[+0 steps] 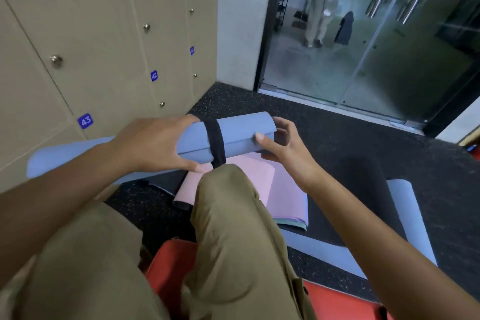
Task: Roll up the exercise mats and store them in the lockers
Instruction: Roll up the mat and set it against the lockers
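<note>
Floor [324, 122]: dark speckled rubber surface running from the lockers [104, 47] on the left to the glass door's threshold. Lying directly on it: a pink mat [272, 184], partly folded, near the centre; a second blue mat [405, 205], with a dark mat [363, 189] spread over it, to the right; a flat blue mat [59, 158] beside the lockers; and a red mat [337, 301] nearest the camera.
</note>
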A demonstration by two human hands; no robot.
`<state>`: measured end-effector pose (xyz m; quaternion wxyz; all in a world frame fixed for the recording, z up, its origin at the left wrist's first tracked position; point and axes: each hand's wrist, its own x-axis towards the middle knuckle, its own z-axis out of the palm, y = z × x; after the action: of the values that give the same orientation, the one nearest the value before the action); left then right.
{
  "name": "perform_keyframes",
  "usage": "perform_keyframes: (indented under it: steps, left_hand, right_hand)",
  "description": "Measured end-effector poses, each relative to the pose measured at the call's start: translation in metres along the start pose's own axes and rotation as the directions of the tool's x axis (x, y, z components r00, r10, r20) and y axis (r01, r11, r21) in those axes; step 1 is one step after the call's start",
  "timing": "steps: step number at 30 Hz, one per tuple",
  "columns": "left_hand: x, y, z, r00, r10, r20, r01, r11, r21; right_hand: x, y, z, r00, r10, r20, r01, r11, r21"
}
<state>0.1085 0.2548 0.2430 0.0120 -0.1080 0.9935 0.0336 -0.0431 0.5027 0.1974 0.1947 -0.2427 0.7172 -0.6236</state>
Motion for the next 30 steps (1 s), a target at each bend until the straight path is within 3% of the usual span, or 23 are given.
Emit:
perform_keyframes:
  steps: [9, 17, 30]
  left_hand:
    - [-0.028, -0.138, 0.005, 0.945, -0.315, 0.088, 0.314, 0.949, 0.025]
    - [-0.071, -0.235, 0.058, 0.819, -0.524, 0.233, 0.555, 0.826, -0.096]
    - [-0.117, -0.338, 0.231, 0.508, -0.79, 0.344, 0.842, 0.539, -0.005]
  right_hand:
    - [0.065, 0.0, 0.091, 0.972, 0.029, 0.235, 0.021, 0.978, -0.208]
    - [0.116, 0.03, 0.186, 0.88, 0.058, 0.471, 0.144, 0.913, -0.381]
    - [0.188, 0.125, 0.31, 0.754, 0.165, 0.636, 0.3, 0.775, -0.557]
